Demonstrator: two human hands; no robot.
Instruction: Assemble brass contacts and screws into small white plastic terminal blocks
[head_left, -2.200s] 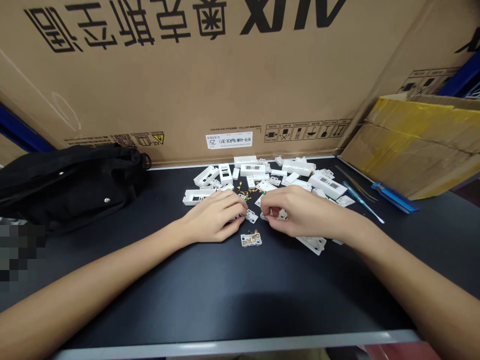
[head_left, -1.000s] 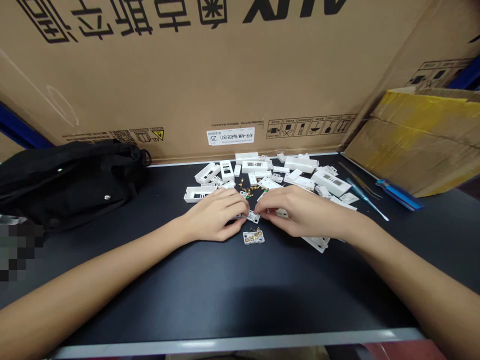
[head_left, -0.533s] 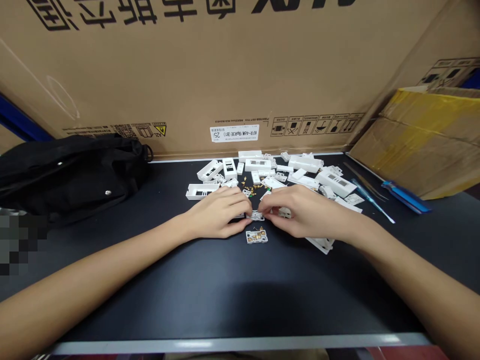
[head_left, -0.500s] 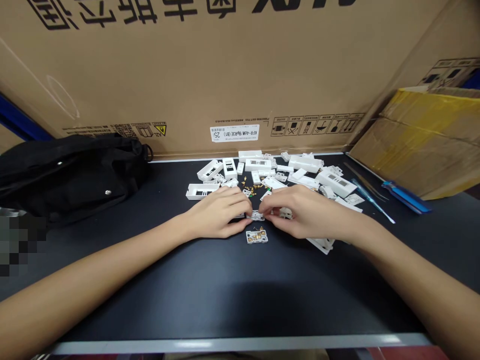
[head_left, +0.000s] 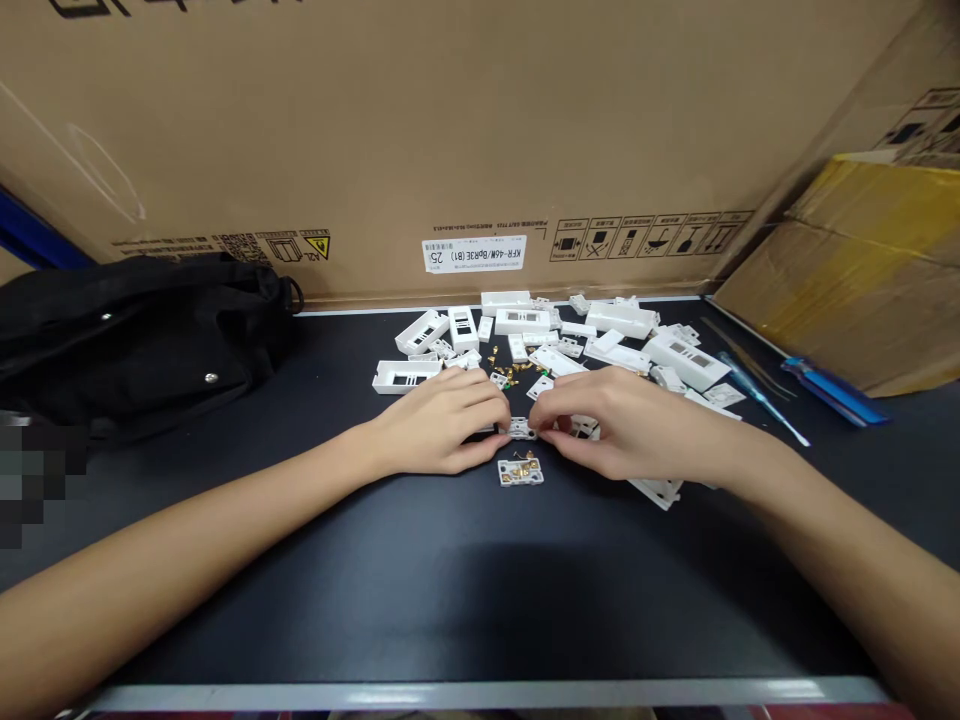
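Observation:
Between my two hands is a small white plastic plate (head_left: 519,428) with holes in it. My left hand (head_left: 450,422) pinches its left end between thumb and fingers. At its right end my right hand (head_left: 600,420) has thumb and index finger closed on it. Just in front lies a small white plastic base (head_left: 520,472) with brass metal pieces in it. Behind my fingers, brass bits (head_left: 510,372) are scattered among the white parts. Other white pieces lie partly hidden under my right hand, such as a slotted panel (head_left: 657,492).
White housings (head_left: 679,360) and covers spread along the back of the black table (head_left: 315,590). A screwdriver (head_left: 765,400), tweezers (head_left: 742,352) and a blue-handled tool (head_left: 834,390) lie at right. A black bag (head_left: 150,340) sits at left. Cardboard boxes (head_left: 375,140) stand behind and at right.
The view has shifted slightly, so the scene sits a little further right. Both hands stay on the small white plate with almost no visible motion.

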